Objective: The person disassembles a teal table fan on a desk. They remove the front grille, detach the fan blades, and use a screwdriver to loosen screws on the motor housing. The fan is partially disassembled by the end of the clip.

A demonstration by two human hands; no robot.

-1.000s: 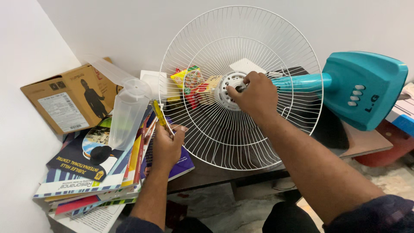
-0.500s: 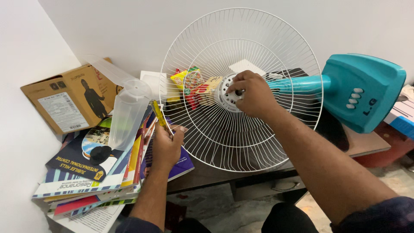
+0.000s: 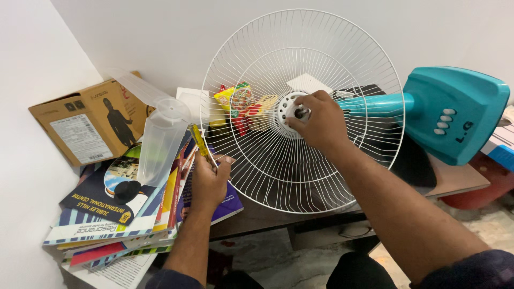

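Note:
A white wire fan guard point(image 3: 257, 69) stands tilted on the dark table, fixed to a teal fan body point(image 3: 455, 112) lying on its side. My right hand point(image 3: 318, 120) is at the guard's round white hub point(image 3: 284, 109), fingers pinched on a small metal nut at its centre. My left hand point(image 3: 209, 179) rests by the guard's left rim and grips a yellow-handled screwdriver point(image 3: 199, 142), pointing up and left. The fan's neck point(image 3: 375, 101) runs from the hub to the body.
A stack of books and magazines point(image 3: 112, 208) fills the left of the table, with a clear plastic jug point(image 3: 160, 139) lying on it. A brown cardboard box point(image 3: 91, 120) leans in the corner. Colourful snack packets point(image 3: 241, 104) lie behind the guard. A red object point(image 3: 471, 192) sits below right.
My right hand has shifted slightly around the hub, fingers turning on the centre nut. The left hand and screwdriver have stayed put.

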